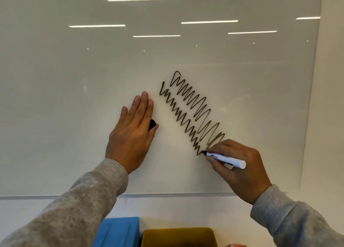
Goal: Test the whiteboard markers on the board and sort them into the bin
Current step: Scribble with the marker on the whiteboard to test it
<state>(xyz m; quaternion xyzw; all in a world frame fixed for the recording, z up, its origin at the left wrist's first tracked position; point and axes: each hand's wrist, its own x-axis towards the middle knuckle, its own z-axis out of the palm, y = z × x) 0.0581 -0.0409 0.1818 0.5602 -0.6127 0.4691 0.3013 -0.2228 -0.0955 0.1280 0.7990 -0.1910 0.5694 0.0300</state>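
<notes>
Marker [226, 158]: white barrel, black tip, lying in the right hand [240, 164], which is pinching it near the tip with curled fingers; tip is touching the board [74, 79] at the lower end of the darker of 2 zigzag lines [178, 116]. Long axis is running from tip at upper left to blunt end at lower right, pointing away from the scribbles. Cap [152, 124]: black, showing between thumb and palm of the left hand [132, 133], which is pressing flat on the board with fingers straight and close together; how firmly the cap is held cannot be told. Cap is sitting to the left of the tip, with the zigzags between. Bins: a blue one [119, 232] and a yellow one [178, 236] are standing below the board. Judgement: recapping is calling for both hands to meet, open cap end facing the tip; the right hand is nearer the yellow bin.
</notes>
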